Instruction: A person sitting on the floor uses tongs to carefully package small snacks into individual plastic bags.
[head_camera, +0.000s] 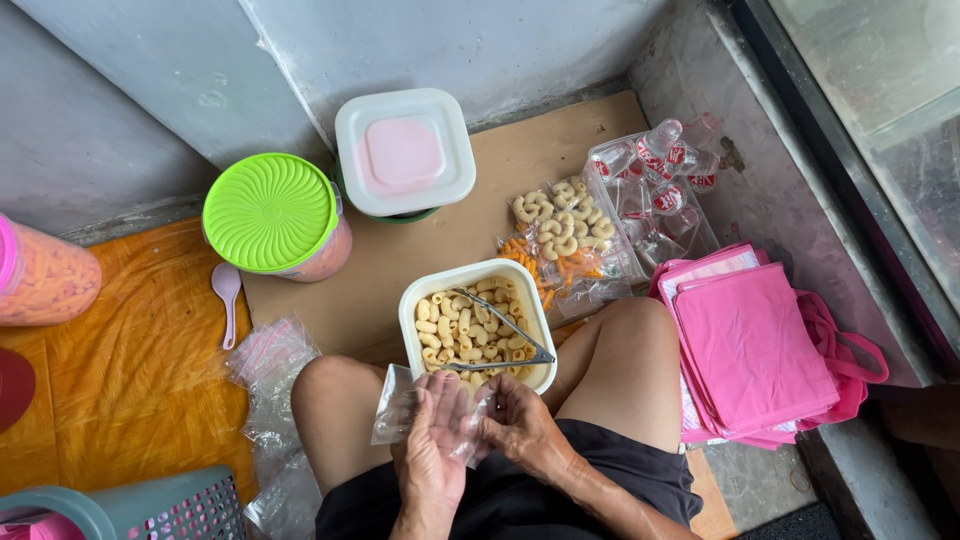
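Head view shows the left hand (432, 440) and right hand (520, 425) pinching a small clear plastic bag (395, 412). It looks feather-light, limp and slippery, best held at its mouth edges.

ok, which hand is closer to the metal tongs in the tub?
Right. The right hand sits just below the tongs at the tub's near rim; the left hand is lower and further left. Both pinch a clear plastic bag.

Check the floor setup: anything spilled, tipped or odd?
Nothing spilled. Metal tongs lie inside the tub of macaroni snacks, and a pink spoon lies loose on the orange sheet. Both hands hold a clear bag.
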